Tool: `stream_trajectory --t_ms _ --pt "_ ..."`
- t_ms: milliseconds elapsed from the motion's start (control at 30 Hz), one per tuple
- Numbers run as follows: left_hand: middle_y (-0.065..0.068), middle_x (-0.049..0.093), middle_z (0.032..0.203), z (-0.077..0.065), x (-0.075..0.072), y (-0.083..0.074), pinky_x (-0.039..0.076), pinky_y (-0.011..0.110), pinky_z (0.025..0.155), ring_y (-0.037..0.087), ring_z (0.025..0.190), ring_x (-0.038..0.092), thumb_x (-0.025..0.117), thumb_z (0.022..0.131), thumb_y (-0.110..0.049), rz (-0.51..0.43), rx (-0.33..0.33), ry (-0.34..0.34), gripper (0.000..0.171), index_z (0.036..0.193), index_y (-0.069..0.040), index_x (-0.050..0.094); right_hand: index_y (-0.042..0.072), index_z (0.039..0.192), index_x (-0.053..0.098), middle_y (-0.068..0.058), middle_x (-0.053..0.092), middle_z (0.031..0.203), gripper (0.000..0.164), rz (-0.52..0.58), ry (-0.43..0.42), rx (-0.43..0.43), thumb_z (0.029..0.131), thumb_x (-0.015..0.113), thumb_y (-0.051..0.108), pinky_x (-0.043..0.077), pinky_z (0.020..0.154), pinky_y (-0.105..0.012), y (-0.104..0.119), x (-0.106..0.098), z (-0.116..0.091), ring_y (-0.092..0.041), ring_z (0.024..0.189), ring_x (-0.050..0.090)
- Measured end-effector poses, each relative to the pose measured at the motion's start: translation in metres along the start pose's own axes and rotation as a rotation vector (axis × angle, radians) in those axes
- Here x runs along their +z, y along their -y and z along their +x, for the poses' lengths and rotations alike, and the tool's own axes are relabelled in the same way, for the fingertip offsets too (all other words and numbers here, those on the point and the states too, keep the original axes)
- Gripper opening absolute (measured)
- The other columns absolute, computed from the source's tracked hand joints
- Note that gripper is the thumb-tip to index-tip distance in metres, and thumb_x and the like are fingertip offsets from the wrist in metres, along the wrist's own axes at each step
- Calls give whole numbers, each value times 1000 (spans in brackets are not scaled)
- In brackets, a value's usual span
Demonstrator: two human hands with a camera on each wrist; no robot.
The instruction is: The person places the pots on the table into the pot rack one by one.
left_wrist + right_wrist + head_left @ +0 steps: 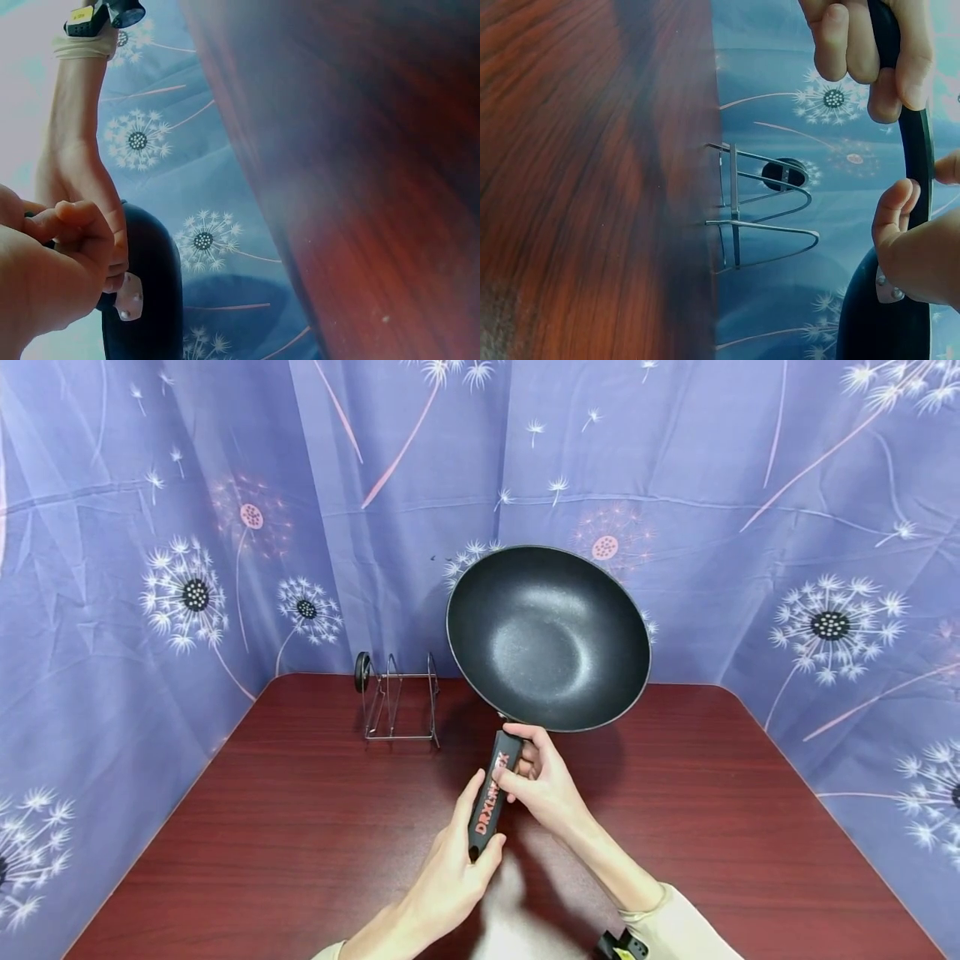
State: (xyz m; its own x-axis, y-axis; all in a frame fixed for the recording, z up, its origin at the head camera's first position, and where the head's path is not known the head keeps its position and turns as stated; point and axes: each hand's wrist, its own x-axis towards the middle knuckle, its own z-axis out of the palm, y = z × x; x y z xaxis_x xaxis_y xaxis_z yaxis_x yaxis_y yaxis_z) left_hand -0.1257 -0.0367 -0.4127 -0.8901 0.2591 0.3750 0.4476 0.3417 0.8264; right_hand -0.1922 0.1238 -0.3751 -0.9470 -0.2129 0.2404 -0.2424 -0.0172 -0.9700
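A black wok (547,635) is held up over the table, tilted so that its dark inside faces the head camera. Its black handle (484,820), with red lettering, slants down toward the person. My left hand (448,878) grips the handle's lower end, thumb on one side and fingers on the other. Closer to the pan, my right hand (553,792) holds the handle's upper part, its thumb across the lettering. The wok's outside (154,247) and the riveted metal bracket (130,297) show in the left wrist view. Both hands (922,255) partly cover the handle in the right wrist view.
A wire rack (401,738) stands at the back of the dark red table (300,827), left of the wok. A round black piece (362,672) is at the rack's left end. Blue dandelion-print curtains (405,568) hang behind and beside the table.
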Motion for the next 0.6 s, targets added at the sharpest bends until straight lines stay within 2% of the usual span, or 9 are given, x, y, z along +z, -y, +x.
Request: stream_trajectory --t_ms 167,267,400,600 --pt "8 57 142 -1 1 -2 52 31 95 13 115 62 63 93 -6 41 27 -33 76 158 -17 24 6 139 42 -6 60 97 59 1 -2 4 85 63 -4 49 59 -22 1 2 0 -8 68 57" --pt "8 58 140 -3 2 -3 53 32 95 11 114 62 64 92 -6 94 52 -71 77 158 -18 26 8 139 41 -8 60 99 58 -5 5 5 86 63 -4 49 59 -23 2 3 -1 -9 69 57" --pt "10 59 139 -5 4 -2 54 34 94 14 115 64 66 90 -4 177 115 -129 79 157 -18 27 8 139 41 -11 60 101 59 -3 25 -6 85 62 -5 49 60 -23 4 6 -2 -9 71 58" --pt "13 60 138 -6 3 -2 56 34 92 17 115 66 68 87 0 240 195 -194 80 156 -12 29 8 139 40 -10 59 101 61 11 42 -28 84 60 -6 47 59 -22 6 11 -1 -9 72 58"
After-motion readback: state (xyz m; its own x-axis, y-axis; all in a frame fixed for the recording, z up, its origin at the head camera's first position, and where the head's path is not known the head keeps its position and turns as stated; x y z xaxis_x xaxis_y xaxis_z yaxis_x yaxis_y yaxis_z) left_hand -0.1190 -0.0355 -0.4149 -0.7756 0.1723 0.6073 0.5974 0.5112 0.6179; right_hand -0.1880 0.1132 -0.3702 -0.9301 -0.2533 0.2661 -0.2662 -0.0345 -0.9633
